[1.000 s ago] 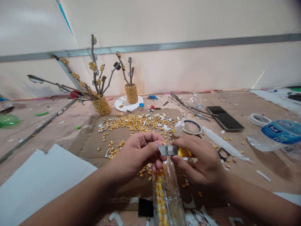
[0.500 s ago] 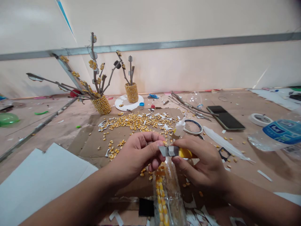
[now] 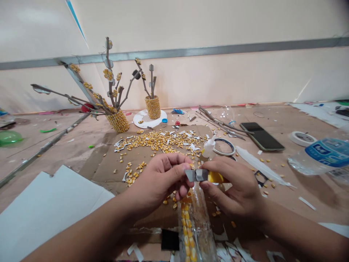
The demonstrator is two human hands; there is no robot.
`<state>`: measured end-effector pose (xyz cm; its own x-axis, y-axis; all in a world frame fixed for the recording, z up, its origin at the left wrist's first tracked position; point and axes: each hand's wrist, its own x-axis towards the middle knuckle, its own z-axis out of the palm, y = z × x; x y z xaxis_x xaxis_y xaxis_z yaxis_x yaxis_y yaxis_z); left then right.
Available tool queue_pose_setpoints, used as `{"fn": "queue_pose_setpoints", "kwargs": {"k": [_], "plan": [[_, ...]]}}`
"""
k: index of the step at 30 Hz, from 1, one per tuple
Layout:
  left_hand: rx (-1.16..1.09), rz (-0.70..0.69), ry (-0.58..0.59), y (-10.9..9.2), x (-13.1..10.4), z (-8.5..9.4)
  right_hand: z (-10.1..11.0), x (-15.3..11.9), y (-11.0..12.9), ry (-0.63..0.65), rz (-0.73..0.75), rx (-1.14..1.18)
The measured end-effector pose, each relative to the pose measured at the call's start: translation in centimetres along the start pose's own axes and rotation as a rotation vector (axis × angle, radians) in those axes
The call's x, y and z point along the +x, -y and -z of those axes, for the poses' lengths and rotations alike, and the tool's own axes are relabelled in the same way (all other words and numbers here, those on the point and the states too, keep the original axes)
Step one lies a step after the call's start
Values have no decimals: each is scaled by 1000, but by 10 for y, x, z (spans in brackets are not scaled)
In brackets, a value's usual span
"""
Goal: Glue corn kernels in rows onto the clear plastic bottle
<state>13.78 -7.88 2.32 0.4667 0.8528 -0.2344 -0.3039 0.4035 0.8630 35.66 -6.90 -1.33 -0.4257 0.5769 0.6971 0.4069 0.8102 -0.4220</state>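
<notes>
My right hand [image 3: 234, 185] is closed on a yellow-handled cutter [image 3: 215, 177], its grey blade pointing left. The blade touches a corn kernel [image 3: 191, 166] pinched between the thumb and forefinger of my left hand [image 3: 163, 176]. Below both hands lies a clear plastic piece [image 3: 201, 218] with rows of kernels [image 3: 188, 233] stuck along its left side. Behind my hands a pile of loose kernels [image 3: 160, 141], mixed with white paper bits, covers the cardboard [image 3: 95, 160]. A small white glue bottle [image 3: 209, 146] stands beyond my right hand.
Two kernel-covered pots [image 3: 117, 121] [image 3: 153, 107] hold twigs at the back. To the right are a tape roll [image 3: 224, 146], a phone [image 3: 262, 136], a feather [image 3: 259, 163] and a plastic bottle [image 3: 321, 154]. White board [image 3: 51, 211] lies at the left.
</notes>
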Motion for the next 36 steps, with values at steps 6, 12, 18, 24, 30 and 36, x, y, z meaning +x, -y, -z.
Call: {"fn": "queue_pose_setpoints", "kwargs": {"k": [6, 12, 18, 24, 30, 36], "plan": [[-40, 8, 12, 2, 1, 2, 0, -1, -1, 0, -9, 0], [-9, 7, 9, 3, 2, 1, 0, -2, 0, 5, -8, -6], [49, -8, -7, 3, 1, -1, -2, 1, 1, -9, 12, 12], [22, -35, 48, 2, -3, -1, -1, -1, 3, -24, -3, 19], [-5, -27, 88, -1, -5, -1, 6, 0, 14, -9, -21, -14], [-128, -27, 191, -4, -9, 0, 13, 1, 7, -145, -115, -48]]}}
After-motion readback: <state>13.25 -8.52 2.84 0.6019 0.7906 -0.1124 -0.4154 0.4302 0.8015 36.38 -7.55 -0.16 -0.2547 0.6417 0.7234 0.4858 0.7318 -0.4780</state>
